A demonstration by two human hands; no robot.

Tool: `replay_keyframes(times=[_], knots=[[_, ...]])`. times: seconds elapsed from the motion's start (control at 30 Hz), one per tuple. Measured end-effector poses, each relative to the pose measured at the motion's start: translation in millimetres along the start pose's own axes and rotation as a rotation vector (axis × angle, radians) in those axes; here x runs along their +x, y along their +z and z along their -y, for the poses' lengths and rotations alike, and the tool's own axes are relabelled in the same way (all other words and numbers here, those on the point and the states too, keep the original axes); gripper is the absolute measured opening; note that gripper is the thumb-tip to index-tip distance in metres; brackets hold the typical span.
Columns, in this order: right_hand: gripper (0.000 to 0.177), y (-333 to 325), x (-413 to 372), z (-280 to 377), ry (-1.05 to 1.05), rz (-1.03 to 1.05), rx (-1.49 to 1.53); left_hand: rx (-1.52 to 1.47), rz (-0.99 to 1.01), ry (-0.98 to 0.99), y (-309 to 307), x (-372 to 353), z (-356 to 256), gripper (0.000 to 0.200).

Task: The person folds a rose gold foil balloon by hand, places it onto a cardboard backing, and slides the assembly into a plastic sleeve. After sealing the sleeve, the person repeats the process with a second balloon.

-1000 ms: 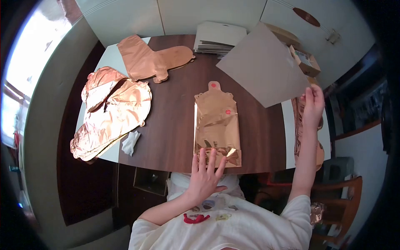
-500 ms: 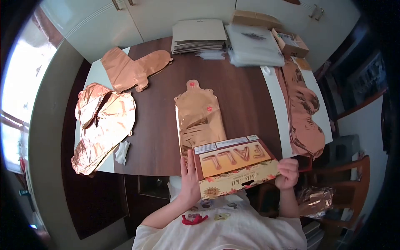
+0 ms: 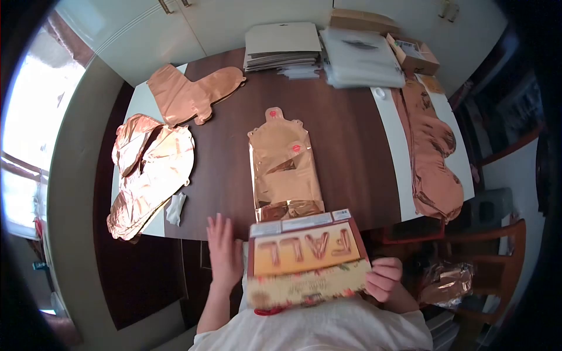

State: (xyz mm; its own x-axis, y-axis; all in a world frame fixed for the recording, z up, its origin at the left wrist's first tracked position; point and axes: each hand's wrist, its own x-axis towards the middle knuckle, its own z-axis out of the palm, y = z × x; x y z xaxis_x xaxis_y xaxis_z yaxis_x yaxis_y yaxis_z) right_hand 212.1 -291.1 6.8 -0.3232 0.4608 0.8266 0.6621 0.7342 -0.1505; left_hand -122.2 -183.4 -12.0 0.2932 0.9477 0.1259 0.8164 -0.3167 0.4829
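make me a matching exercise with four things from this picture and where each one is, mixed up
Things
1. printed FALL card
2. foil with two red stickers
3. cardboard stack
4. small open box

Places
A. far right corner of the table
B. far edge, left of the clear plastic
C. in the right hand
D. middle of the tabletop

Pairs: 1-C, 2-D, 3-B, 4-A

1. one FALL-printed package [image 3: 307,251];
2. four foil piles [image 3: 196,96] [image 3: 175,152] [image 3: 290,184] [image 3: 430,152] on one counter [image 3: 357,158];
3. two red marks [image 3: 273,114] [image 3: 296,148];
4. one card stack [image 3: 283,41];
5. one clear-bag stack [image 3: 360,61];
6. one white wad [image 3: 175,209];
7. one open box [image 3: 418,65];
8. one chair [image 3: 508,272]
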Motion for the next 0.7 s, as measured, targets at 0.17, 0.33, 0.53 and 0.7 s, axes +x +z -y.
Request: replay_keyframes(times=[0.17,0.33,0.53,0.7], knots=[[0.022,34.5,-7.9,-19.1,0.031,0.143,0.034,-0.251,-0.047,0.010,-21.7,10.2,-7.7,0.055],[0.016,45.5,-2.4,-25.5,0.065,0.282,0.084,0.013,0.245,0.395,-2.6,32.7,-64.8,0.073],[0.020,41.6,18.8,-48.8,0.186,0.487,0.387,0.174,0.290,0.449,30.0,46.7,-69.5,0.077],[0.037,86.3,66.4,-137.7,0.421,0.458,0.278,0.185,0.274,0.454,34.3,45.5,-67.7,0.076]])
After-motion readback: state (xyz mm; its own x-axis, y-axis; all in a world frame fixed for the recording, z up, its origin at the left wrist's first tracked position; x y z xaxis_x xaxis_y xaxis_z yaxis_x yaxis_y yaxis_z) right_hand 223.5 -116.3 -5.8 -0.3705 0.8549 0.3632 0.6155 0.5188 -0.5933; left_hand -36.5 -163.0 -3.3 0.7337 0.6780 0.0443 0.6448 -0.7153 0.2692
